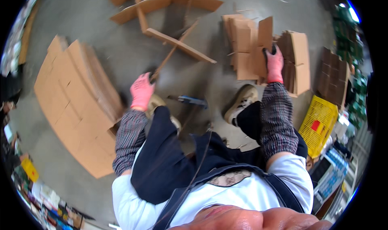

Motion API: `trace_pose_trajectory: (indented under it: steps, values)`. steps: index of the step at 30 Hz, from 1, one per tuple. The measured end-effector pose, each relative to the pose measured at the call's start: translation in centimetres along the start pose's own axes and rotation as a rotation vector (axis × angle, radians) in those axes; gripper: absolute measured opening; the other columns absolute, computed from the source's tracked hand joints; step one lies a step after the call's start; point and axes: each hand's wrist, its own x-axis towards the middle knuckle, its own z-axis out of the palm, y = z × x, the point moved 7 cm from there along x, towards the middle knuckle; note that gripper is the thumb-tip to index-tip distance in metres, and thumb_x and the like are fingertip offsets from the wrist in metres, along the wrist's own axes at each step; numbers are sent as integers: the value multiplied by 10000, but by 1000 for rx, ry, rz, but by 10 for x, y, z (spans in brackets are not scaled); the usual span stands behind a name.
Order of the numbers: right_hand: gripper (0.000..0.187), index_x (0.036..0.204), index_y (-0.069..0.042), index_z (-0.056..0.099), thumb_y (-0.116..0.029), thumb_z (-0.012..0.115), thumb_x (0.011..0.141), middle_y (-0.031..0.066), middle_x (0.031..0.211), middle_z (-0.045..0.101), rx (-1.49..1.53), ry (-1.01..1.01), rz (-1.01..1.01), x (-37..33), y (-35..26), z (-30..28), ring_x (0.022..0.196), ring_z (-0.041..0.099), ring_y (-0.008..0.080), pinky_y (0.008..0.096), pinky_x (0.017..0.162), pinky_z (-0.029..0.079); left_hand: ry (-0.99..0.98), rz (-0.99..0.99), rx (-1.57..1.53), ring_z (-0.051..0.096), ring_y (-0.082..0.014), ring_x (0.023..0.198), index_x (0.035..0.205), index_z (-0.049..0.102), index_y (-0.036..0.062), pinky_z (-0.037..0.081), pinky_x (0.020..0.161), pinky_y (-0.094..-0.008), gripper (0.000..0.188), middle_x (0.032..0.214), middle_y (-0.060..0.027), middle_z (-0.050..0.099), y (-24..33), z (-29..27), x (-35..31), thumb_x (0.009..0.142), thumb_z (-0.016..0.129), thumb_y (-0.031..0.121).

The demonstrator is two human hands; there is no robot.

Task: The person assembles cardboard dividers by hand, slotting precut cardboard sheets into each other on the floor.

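The left hand (141,91) gripped the near end of a cardboard strip (165,62), which slanted away above the floor (202,77); the right hand (275,67) gripped a cardboard panel (265,33) between cardboard stacks (300,58).

A lattice of brown cardboard strips (151,7) stood loosely spread on the grey floor (95,26), its far side cut off by the upper edge of the view. The strips stood on edge and crossed one another; the nearest strip (166,60) slanted toward the lower left, crossing a longer one. To the right, a tall cardboard panel (265,31) rose between two bundles of plain brown cardboard, the left bundle (243,42) and the right bundle (300,60), packed face to face.
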Motion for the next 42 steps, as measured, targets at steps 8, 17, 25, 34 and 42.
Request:
trace_pose_trajectory:
  steps: [8,17,25,34,42]
  values:
    - [485,1203,-184,494,-105,580,732,109,1002,505,-271,-296,-867,-210,-242,136,874,559,289,394,681,520,103,-9,-54,623,-231,853,1071,564,121,499,715,-351,342,1000,-93,608,50,9,18,760,610,258]
    - [471,1217,-240,531,-147,555,756,74,994,504,-540,-539,-1116,-271,-280,141,849,552,226,332,644,501,-224,1,-1876,337,-243,1283,1345,355,159,227,1070,-401,588,1388,-72,378,40,104,6,908,234,534]
    - [555,1325,-203,384,-85,510,798,132,1024,562,-584,-657,-739,-193,-227,221,842,615,291,371,696,509,120,81,-121,616,-280,785,1047,556,79,506,680,-370,317,957,-105,600,60,9,9,748,607,170]
    - [466,1325,-100,416,-143,445,862,184,1328,409,-258,-221,-923,-145,-231,225,1247,381,289,360,1045,287,283,-2,-696,324,-376,1264,1369,243,16,274,1060,-415,909,1367,-253,266,-3,-44,-49,644,763,188]
    - [496,1330,-147,398,-291,503,867,142,1352,406,-318,-21,-843,12,-304,246,1256,368,320,422,1048,269,189,-283,-1610,499,-191,1101,1280,404,-6,394,955,-303,480,1193,-116,513,-47,-42,-5,833,581,11]
